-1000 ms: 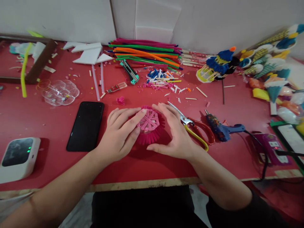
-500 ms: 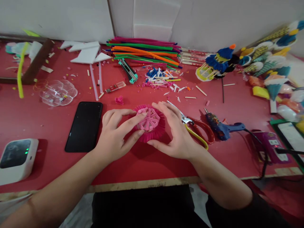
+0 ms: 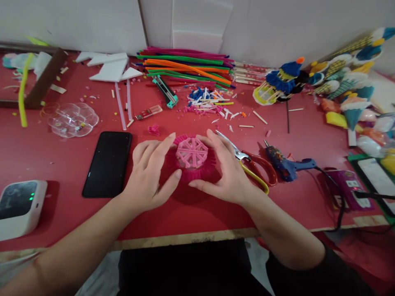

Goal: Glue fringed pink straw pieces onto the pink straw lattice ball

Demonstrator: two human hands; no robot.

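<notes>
A round pink craft piece (image 3: 192, 153) lies on the red table in front of me, with pink strips crossing like spokes over its top. A frilled magenta ruffle (image 3: 193, 176) surrounds it below. On its left, my left hand (image 3: 151, 172) is open, thumb and fingers spread apart and holding nothing. My right hand (image 3: 226, 172) curves along the other side, fingers apart, close to the ruffle's edge; whether it touches the ruffle I cannot tell. Red-and-yellow handled scissors (image 3: 261, 170) lie just beyond the right hand.
A black phone (image 3: 107, 164) lies left, near a white device (image 3: 23, 207). Pipe cleaners (image 3: 188, 68), a cutter (image 3: 166, 92) and a pile of scraps (image 3: 208, 100) sit behind. Right are a blue glue gun (image 3: 285, 162), its cord, and a blue-ruffled figure (image 3: 282, 84).
My left fingers have lifted off the top of the pink piece and spread apart, uncovering its spoke pattern. My right hand stays beside it, almost unmoved.
</notes>
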